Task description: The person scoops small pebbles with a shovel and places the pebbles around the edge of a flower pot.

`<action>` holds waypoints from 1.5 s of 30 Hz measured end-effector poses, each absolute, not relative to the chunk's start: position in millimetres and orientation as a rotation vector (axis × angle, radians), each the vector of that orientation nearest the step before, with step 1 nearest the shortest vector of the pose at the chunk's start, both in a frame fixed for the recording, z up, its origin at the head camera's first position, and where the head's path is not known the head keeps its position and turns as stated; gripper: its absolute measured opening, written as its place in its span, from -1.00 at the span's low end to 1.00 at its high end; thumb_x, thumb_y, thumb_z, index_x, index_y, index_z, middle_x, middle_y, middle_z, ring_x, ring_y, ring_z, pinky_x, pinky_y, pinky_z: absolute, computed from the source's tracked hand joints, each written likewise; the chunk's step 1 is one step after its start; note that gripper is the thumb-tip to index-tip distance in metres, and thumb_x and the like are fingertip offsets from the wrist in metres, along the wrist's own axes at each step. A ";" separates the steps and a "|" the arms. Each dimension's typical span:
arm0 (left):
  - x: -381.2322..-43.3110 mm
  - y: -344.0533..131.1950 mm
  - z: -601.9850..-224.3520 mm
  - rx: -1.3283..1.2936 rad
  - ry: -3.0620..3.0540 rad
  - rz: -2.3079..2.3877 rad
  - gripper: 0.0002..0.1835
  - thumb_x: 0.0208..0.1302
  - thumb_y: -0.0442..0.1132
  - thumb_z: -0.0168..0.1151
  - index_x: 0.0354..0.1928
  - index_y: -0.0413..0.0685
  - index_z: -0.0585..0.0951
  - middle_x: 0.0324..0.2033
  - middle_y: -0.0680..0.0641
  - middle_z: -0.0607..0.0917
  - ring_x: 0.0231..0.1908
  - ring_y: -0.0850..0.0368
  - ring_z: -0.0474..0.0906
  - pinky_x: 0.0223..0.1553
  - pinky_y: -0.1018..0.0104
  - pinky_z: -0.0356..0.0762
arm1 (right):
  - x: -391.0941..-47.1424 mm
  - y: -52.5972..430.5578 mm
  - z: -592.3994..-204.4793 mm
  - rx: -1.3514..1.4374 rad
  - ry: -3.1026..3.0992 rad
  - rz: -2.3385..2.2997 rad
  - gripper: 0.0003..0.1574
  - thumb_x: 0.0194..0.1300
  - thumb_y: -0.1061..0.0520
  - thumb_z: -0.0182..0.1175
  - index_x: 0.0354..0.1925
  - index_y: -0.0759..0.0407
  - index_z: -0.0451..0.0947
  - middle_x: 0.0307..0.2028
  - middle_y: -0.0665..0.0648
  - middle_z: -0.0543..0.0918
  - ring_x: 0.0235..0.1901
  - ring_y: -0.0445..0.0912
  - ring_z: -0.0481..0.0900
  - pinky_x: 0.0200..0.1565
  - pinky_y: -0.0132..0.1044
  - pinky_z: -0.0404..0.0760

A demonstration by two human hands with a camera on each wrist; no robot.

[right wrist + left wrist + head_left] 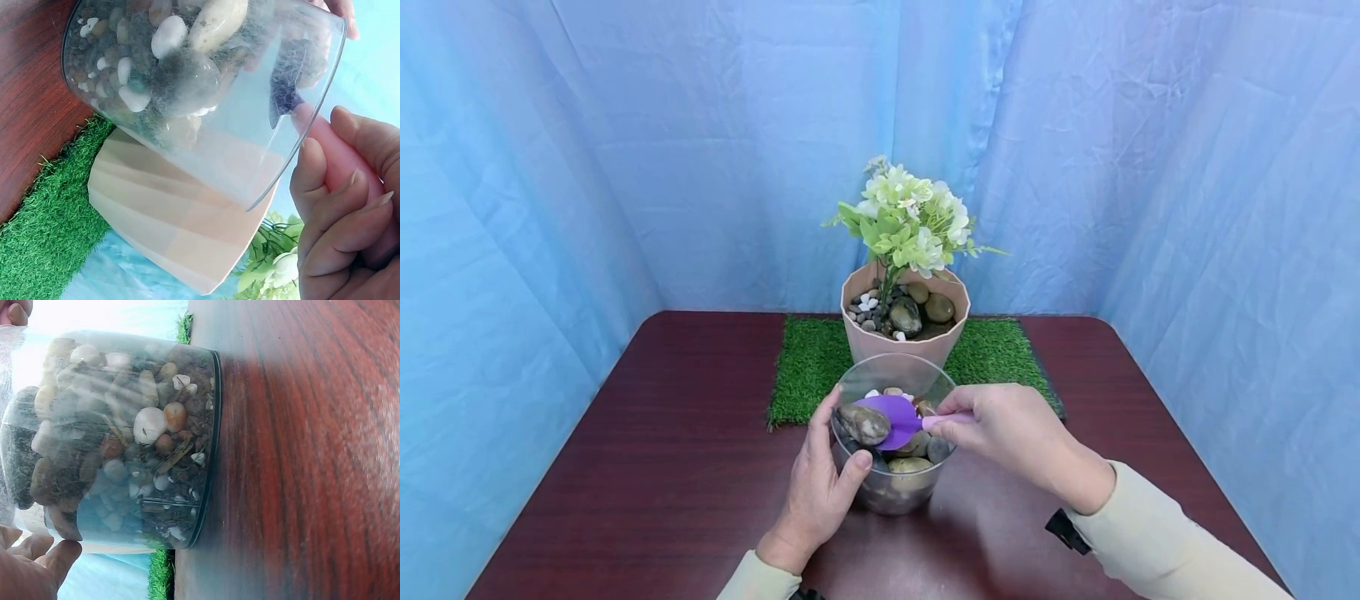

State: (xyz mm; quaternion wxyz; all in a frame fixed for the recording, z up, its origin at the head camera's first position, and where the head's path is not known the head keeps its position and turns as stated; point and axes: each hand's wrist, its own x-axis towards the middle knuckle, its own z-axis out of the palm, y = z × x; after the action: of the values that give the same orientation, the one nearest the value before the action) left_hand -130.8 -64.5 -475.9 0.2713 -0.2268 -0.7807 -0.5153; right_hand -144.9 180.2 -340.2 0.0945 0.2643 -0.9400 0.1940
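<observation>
A clear plastic container (897, 497) of mixed stones stands on the table. My left hand (815, 493) grips its left side, with the thumb at the near rim. In my right hand (1021, 429) is a small hand trowel, held by its pink handle (340, 153). Its purple blade (904, 423) is inside the container's mouth, and a large grey-brown stone (863, 423) lies against it. Pale and dark pebbles (150, 425) over finer grit show through the wall in the left wrist view.
Just behind the container, a beige pot (895, 346) holds white artificial flowers (917, 212), stones and dark soil. The pot stands on a green turf mat (1000, 358). Blue curtains (775, 150) surround the dark red table (685, 467).
</observation>
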 end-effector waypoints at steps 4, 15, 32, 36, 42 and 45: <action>-131.0 -64.7 -476.0 -0.606 -2.101 -1.375 -0.17 0.35 0.09 0.13 0.49 -0.13 0.05 0.37 -0.17 0.30 0.30 -0.15 0.31 0.33 0.35 0.18 | -142.6 180.0 -342.0 0.784 -2.768 0.513 -0.87 0.19 -0.28 0.29 -0.39 -0.36 0.65 -0.56 -0.47 0.50 -0.62 -0.46 0.39 -0.53 -0.47 0.41; -130.4 -64.7 -475.8 -0.600 -2.113 -1.365 -0.17 0.36 0.11 0.11 0.49 -0.12 0.05 0.38 -0.12 0.29 0.35 -0.03 0.26 0.34 0.35 0.16 | -136.0 181.7 -351.9 0.770 -2.674 0.384 -0.81 0.25 -0.33 0.21 -0.40 -0.37 0.61 -0.65 -0.47 0.35 -0.71 -0.45 0.26 -0.64 -0.47 0.27; -130.8 -65.1 -475.6 -0.585 -2.130 -1.364 -0.17 0.35 0.11 0.12 0.49 -0.10 0.04 0.40 -0.07 0.26 0.37 -0.02 0.22 0.34 0.34 0.15 | -127.1 183.1 -353.4 0.702 -2.646 0.363 -0.77 0.24 -0.31 0.22 -0.37 -0.27 0.63 -0.63 -0.45 0.40 -0.68 -0.45 0.30 -0.62 -0.43 0.33; -130.4 -64.8 -475.3 -0.584 -2.132 -1.360 -0.17 0.35 0.12 0.11 0.49 -0.10 0.04 0.41 -0.07 0.25 0.37 -0.03 0.22 0.34 0.32 0.15 | -124.9 181.6 -350.4 0.685 -2.644 0.364 -0.77 0.26 -0.31 0.20 -0.35 -0.29 0.62 -0.63 -0.43 0.42 -0.69 -0.44 0.30 -0.63 -0.43 0.33; -129.4 -64.5 -476.0 -0.568 -2.152 -1.356 -0.17 0.34 0.08 0.14 0.50 -0.07 0.04 0.42 -0.07 0.23 0.38 -0.02 0.20 0.35 0.29 0.16 | -121.4 179.9 -344.5 0.636 -2.633 0.373 -0.77 0.27 -0.30 0.20 -0.28 -0.27 0.63 -0.66 -0.40 0.41 -0.70 -0.42 0.30 -0.64 -0.41 0.31; -129.3 -64.9 -476.7 -0.565 -2.157 -1.349 -0.17 0.34 0.07 0.15 0.50 -0.07 0.04 0.42 -0.08 0.22 0.38 -0.02 0.18 0.36 0.29 0.14 | -120.1 178.9 -340.1 0.596 -2.644 0.391 -0.76 0.27 -0.32 0.19 -0.27 -0.29 0.63 -0.65 -0.41 0.44 -0.70 -0.41 0.32 -0.64 -0.40 0.31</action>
State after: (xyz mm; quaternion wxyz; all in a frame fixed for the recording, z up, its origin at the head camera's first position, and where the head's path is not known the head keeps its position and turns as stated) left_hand -129.3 -64.9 -476.7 0.2646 -0.2090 -0.7982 -0.4992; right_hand -120.1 178.9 -340.1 0.2001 0.2134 -0.9460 0.1399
